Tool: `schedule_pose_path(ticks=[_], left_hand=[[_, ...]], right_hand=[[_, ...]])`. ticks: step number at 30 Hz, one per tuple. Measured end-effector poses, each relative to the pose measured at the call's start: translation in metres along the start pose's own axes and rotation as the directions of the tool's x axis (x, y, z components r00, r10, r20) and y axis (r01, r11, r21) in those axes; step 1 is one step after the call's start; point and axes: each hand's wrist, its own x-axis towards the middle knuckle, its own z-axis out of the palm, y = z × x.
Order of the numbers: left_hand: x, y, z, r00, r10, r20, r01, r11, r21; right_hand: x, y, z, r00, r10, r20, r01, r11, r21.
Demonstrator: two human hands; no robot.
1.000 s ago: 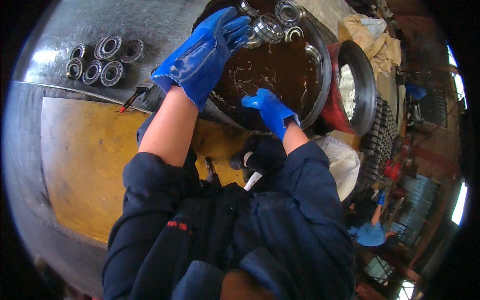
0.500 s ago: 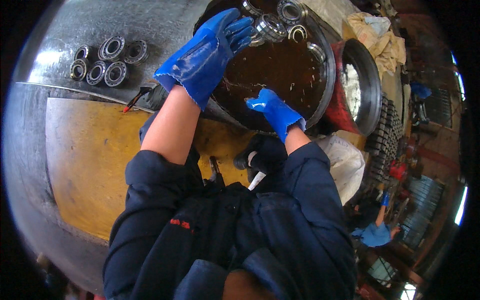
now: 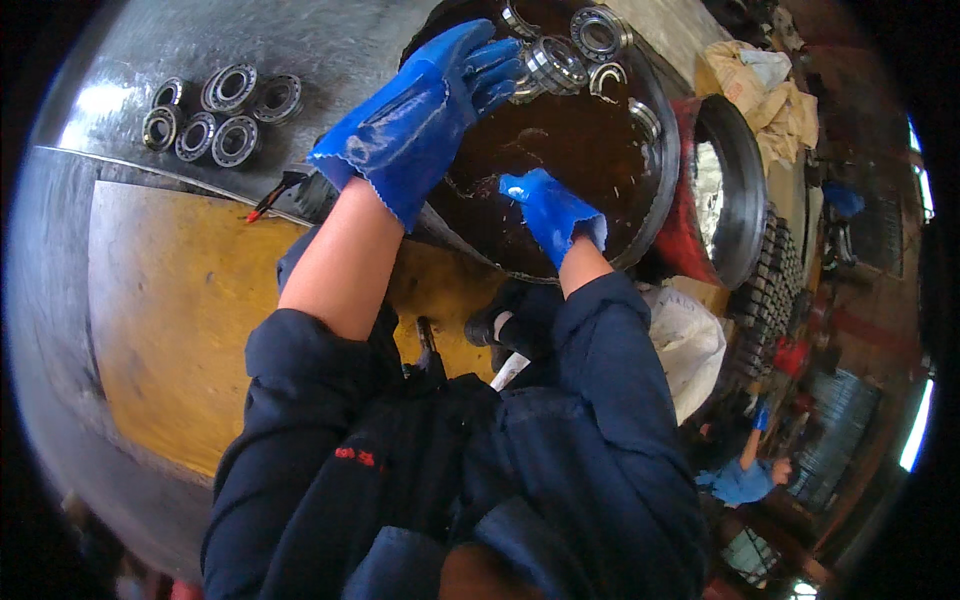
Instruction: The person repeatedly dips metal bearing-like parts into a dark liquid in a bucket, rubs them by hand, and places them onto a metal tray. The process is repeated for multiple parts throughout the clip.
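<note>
Blue-gloved, the left hand hangs with fingers extended over the round tub's left edge, the right hand curls inside its near edge, hold unclear, and a bearing by the far edge points its bore roughly upward.

Near the top centre, the person's blue-gloved left hand stretches over a round tub of dark brown liquid, its extended fingertips near some metal bearings. The blue-gloved right hand, just right of centre, is curled low at the liquid; whether it grips anything is hidden. More bearings form a ring-shaped cluster on the grey metal surface at upper left. A red drum stands right of the tub.
</note>
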Motion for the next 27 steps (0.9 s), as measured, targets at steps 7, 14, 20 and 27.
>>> schedule_pose_path(ticks=[7, 14, 20, 27], left_hand=[[0.004, -0.008, -0.007, 0.995, 0.015, 0.102, -0.007, 0.997, -0.071], [0.006, -0.001, -0.019, 0.998, -0.022, 0.06, 0.024, 0.999, -0.023], [-0.006, 0.004, 0.008, 0.999, -0.019, -0.027, 0.018, 1.0, -0.016], [-0.003, 0.007, 0.014, 0.99, -0.118, -0.072, 0.103, 0.977, -0.184]], right_hand=[[0.008, 0.005, 0.009, 0.999, -0.018, -0.05, 0.029, 0.971, 0.235], [-0.012, -0.023, -0.009, 1.0, -0.004, 0.022, 0.007, 0.987, -0.163], [0.005, 0.01, 0.0, 1.0, 0.01, 0.0, -0.01, 0.983, -0.182], [0.003, 0.018, -0.001, 1.0, 0.017, -0.02, -0.02, 0.983, -0.184]])
